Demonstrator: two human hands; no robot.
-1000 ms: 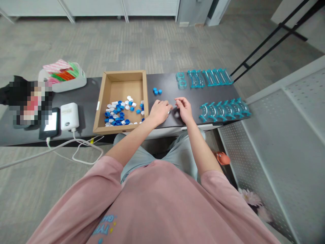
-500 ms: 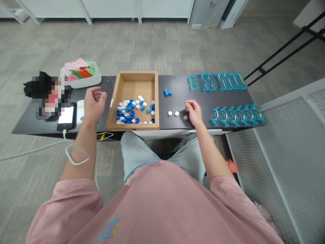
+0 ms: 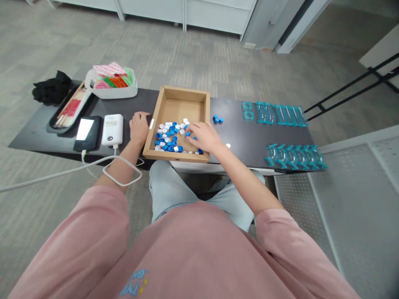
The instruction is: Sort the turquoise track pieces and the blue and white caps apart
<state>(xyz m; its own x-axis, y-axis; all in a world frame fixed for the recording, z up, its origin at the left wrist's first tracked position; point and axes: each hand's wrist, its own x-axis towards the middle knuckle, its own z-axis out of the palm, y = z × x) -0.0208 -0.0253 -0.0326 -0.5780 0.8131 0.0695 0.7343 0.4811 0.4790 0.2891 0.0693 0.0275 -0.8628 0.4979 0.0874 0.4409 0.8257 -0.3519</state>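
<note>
A cardboard box [image 3: 174,154] on the black table [image 3: 249,143] holds several small blue and white hexagonal pieces [image 3: 170,135]. My right hand [image 3: 203,137] reaches over the box's right wall, fingers curled among the pieces; what it grips is hidden. My left hand [image 3: 139,126] rests on the table against the box's left wall, fingers bent downward. A small cluster of blue pieces [image 3: 217,120] lies on the table right of the box. One white piece [image 3: 228,145] shows beside my right wrist.
Two rows of teal transparent curved parts [image 3: 276,113] [image 3: 293,154] lie at the table's right. Left of the box are a white power bank [image 3: 112,129] with cable, a phone [image 3: 85,131], a tray of sticks [image 3: 70,109], a white bin of coloured items [image 3: 112,81] and black gloves [image 3: 51,89].
My right hand moved left from the table beside the white pieces into the box. My left hand came down from the air onto the table at the box's left wall. The camera tilted.
</note>
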